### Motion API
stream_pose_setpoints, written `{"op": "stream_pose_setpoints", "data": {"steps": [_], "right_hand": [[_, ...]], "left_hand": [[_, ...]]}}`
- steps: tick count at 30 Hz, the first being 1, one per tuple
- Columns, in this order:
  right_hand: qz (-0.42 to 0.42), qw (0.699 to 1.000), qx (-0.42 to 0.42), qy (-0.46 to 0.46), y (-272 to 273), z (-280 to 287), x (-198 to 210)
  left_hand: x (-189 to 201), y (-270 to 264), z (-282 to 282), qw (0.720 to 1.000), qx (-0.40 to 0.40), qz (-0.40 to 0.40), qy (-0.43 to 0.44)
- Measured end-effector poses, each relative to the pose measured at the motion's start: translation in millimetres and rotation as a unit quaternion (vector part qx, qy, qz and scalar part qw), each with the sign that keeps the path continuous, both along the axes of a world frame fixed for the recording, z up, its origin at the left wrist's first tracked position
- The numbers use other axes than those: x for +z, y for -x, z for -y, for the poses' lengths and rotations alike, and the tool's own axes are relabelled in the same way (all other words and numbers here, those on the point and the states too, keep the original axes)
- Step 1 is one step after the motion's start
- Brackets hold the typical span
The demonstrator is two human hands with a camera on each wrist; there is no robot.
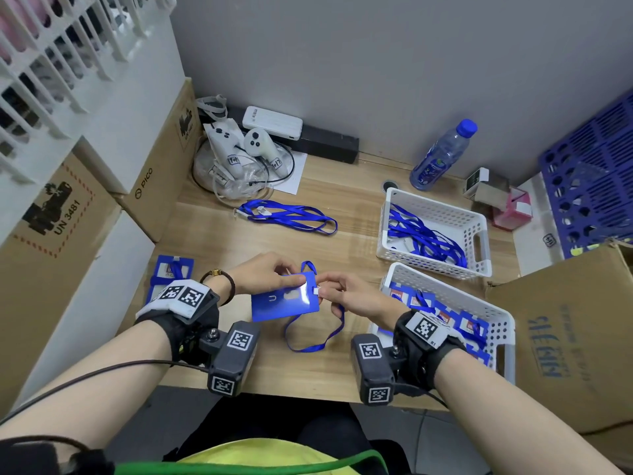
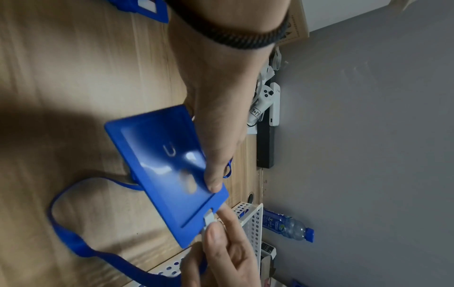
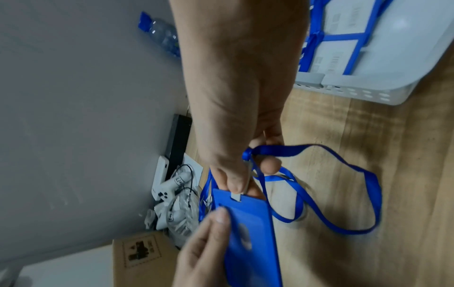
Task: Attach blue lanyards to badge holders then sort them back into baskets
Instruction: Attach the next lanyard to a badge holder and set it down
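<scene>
A blue badge holder [image 1: 286, 301] [image 2: 169, 174] [image 3: 248, 233] is held just above the wooden table near its front edge. My left hand [image 1: 274, 273] [image 2: 216, 147] pinches its far edge between thumb and fingers. My right hand [image 1: 337, 292] [image 3: 236, 174] pinches the white strap clip [image 1: 315, 290] [image 2: 209, 218] [image 3: 237, 196] at the holder's slot. The blue lanyard [image 1: 317, 339] [image 3: 343, 194] [image 2: 73, 238] loops from that clip down onto the table. Another lanyard [image 1: 291, 216] lies loose farther back.
Two white baskets stand at the right: the far one [image 1: 476, 234] holds lanyards, the near one [image 1: 500, 323] holds badge holders. Finished holders [image 1: 171, 269] lie at the left. A water bottle [image 1: 442, 156], controllers [image 1: 239, 145] and cardboard boxes [image 1: 565, 337] ring the table.
</scene>
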State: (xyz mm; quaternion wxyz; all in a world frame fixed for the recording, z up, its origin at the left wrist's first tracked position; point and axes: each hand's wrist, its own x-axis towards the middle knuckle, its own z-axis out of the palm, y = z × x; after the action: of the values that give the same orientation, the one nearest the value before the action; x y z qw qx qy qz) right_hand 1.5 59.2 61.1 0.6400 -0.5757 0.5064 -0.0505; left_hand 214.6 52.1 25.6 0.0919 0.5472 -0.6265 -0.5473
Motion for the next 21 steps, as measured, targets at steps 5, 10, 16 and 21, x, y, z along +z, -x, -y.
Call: {"op": "stream_pose_setpoints", "data": {"steps": [5,10,16,21], "right_hand": [[-0.006,0.999,-0.029,0.018,8,3,1],[-0.022,0.995,-0.100,0.001,9,0,-1],[-0.058,0.996,-0.072,-0.005,-5,-10,-2],[-0.058,0.998,-0.017,0.022,-27,-10,15]], "left_hand": [[0,-7,-8,0.996,-0.032,-0.006,-0.082],[7,-5,-4,0.983,0.041,-0.116,-0.133],[28,6,15,0.927,0.240,-0.263,-0.119],[10,9,25,0.905,0.396,-0.153,-0.036]]}}
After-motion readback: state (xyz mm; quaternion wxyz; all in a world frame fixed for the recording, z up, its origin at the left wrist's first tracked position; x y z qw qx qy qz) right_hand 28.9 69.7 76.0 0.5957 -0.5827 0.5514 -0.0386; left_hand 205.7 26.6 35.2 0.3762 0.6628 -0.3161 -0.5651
